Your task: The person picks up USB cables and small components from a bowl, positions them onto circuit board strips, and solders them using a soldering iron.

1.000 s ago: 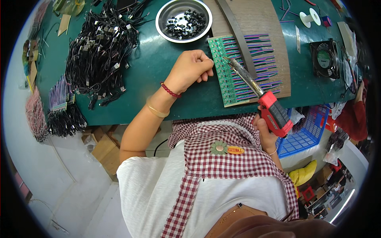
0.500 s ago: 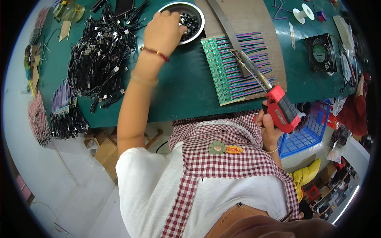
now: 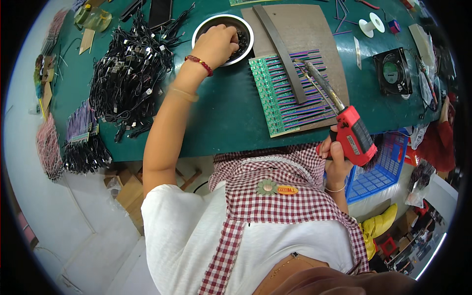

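Observation:
My left hand [image 3: 216, 45] reaches into a round metal bowl [image 3: 249, 30] of small dark parts [image 3: 241, 43]. Its fingers are curled downward; the fingertips and anything in them are hidden. My right hand [image 3: 338, 164] is closed round the handle of a red and black soldering gun [image 3: 355, 136]. The gun's long metal tip points up and left, over the coloured wires [image 3: 319, 93]. These wires run right from a panel of green circuit boards [image 3: 268, 101], lying on a brown board [image 3: 322, 29]. A flat dark bar [image 3: 281, 51] lies across wires and panel.
A heap of black cables [image 3: 125, 78] lies left of the bowl, with more bundled wires [image 3: 81, 137] at the table's left edge. To the right are a white spool [image 3: 371, 25] and a black fan [image 3: 393, 73]. Below the table edge stands a blue basket [image 3: 376, 179].
My left hand has dipped lower into the bowl, fingers more curled. The soldering gun's tip has moved right, off the dark bar and over the wires. The whole view has shifted slightly.

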